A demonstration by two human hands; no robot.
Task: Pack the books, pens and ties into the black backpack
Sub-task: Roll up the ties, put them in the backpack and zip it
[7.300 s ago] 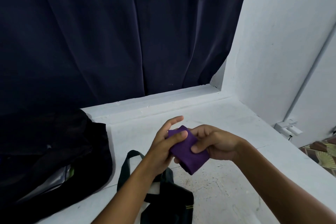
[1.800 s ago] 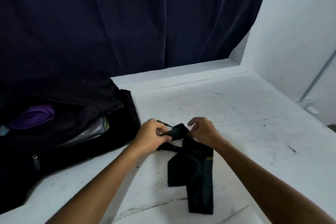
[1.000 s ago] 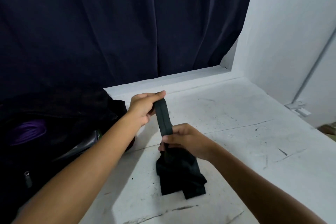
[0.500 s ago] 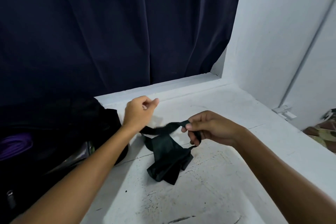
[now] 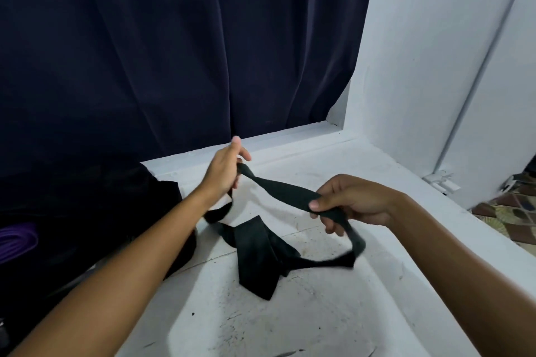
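A dark green tie [image 5: 255,249] lies partly on the white table [image 5: 290,327], its wide end flat on the surface. My left hand [image 5: 223,171] pinches one part of its narrow band above the table. My right hand [image 5: 351,200] grips the band further along, and a loop hangs from it to the table. The stretch between my hands is twisted and held in the air. The black backpack [image 5: 87,226] lies open at the left, with a rolled purple tie [image 5: 17,240] inside it.
A dark blue curtain [image 5: 174,52] hangs behind the table. A white wall [image 5: 420,66] rises at the right, with a small white fitting [image 5: 442,181] near the table's right edge. Patterned floor tiles [image 5: 516,214] show beyond that edge.
My hands have moved further apart, drawing the tie's narrow band out between them. The right hand has moved right, and more of the tie lies spread on the table.
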